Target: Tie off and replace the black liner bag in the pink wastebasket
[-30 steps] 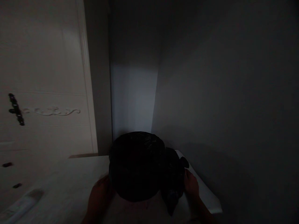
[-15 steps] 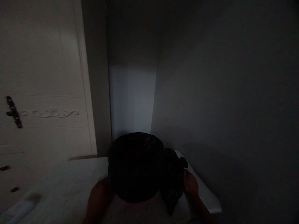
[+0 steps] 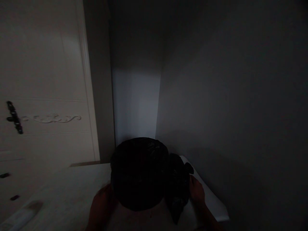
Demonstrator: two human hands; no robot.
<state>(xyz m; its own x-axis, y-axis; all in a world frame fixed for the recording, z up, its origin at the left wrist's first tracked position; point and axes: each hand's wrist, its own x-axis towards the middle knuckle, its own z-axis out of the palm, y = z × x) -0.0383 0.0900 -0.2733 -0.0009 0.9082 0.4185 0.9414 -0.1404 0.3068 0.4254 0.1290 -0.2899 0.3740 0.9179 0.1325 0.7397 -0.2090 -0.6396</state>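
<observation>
A round trash bin (image 3: 138, 189) with a black plastic liner (image 3: 154, 147) folded over its rim stands in the low middle of the view, its inside too dark to make out. My left hand (image 3: 102, 197) is closed against the bin's lower left side, its fingertips lost in shadow. Against the bin's right side is a black garbage bag (image 3: 178, 183) with a bunched knot at its upper right. The fingers of my right hand (image 3: 196, 190) are closed on the right side of this bag, just below the knot.
Beneath the bin is a white tabletop (image 3: 79, 183), its right edge near a grey wall (image 3: 228, 112). To the left rises a white panelled door (image 3: 48, 64) with a dark handle (image 3: 14, 117). A blurred pale object (image 3: 22, 215) lies at the lower left.
The whole view has shifted very slightly, the scene sitting a little lower now. Both hands keep their places at the bin and the bag.
</observation>
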